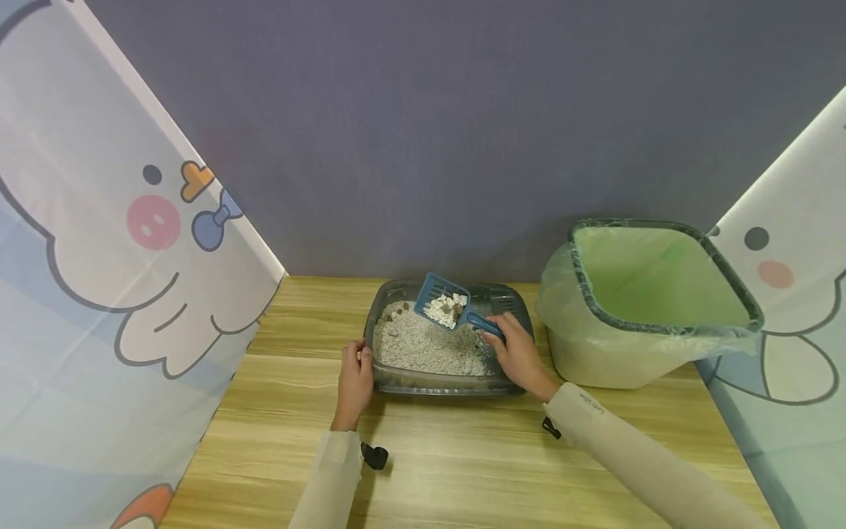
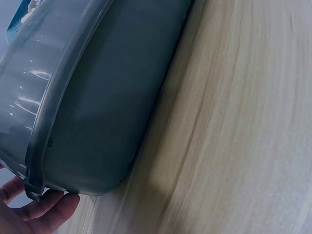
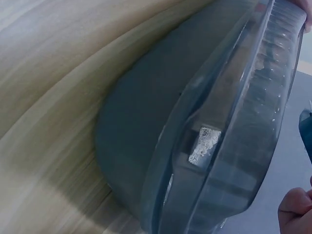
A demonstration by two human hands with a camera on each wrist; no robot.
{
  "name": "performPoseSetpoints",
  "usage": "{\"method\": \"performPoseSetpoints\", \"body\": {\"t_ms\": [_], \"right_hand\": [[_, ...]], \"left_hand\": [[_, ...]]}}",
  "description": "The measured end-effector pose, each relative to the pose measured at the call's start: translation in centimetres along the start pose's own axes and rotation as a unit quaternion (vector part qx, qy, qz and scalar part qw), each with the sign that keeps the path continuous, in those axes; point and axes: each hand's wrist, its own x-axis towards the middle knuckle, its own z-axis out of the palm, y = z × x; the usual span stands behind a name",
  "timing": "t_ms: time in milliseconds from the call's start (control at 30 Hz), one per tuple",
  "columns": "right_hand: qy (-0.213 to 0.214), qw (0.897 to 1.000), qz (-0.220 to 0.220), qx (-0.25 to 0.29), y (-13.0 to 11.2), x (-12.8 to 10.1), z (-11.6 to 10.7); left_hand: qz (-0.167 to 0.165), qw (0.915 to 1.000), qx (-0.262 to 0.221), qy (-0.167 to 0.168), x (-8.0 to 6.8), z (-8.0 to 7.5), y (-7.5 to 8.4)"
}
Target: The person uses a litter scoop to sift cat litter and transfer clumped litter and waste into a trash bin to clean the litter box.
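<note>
Your scoop [image 1: 472,318] is blue, the clumps [image 1: 446,309] on it off-white and brown, the litter [image 1: 429,356] speckled grey-beige, the tray [image 1: 436,390] dark see-through grey. Your sleeves [image 1: 634,455] are cream, your tabletop [image 1: 463,455] yellow-brown with streaky grain, the bin [image 1: 615,364] pale green, dark-rimmed, the backdrop [image 1: 423,147] slate-grey, the side panels [image 1: 53,397] patterned with white cartoon figures [image 1: 99,184].

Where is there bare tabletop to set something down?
The striped yellow wooden tabletop is bare left of the left hand and between the beige sleeves, before the dark translucent plastic tray. It is crowded between tray and pale-green dark-rimmed bin.
</note>
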Motion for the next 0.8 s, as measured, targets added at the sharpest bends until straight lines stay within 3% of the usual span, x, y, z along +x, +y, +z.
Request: {"method": "performPoseSetpoints", "body": {"t_ms": [300, 533, 800], "right_hand": [[0.002, 1.000, -0.011, -0.007, 0.12, -0.15, -0.09], [-0.057, 0.998, 0.031, -0.008, -0.15, -0.31, -0.11], [-0.067, 0.998, 0.009, 0.001, -0.12, -0.19, -0.31]], "left_hand": [[0.002, 1.0000, 0.009, 0.003, -0.10, -0.07, -0.02], [-0.011, 0.9998, 0.012, -0.011, 0.01, 0.00, -0.15], [-0.015, 0.9997, 0.009, -0.016, 0.02, 0.08, -0.21]]}}
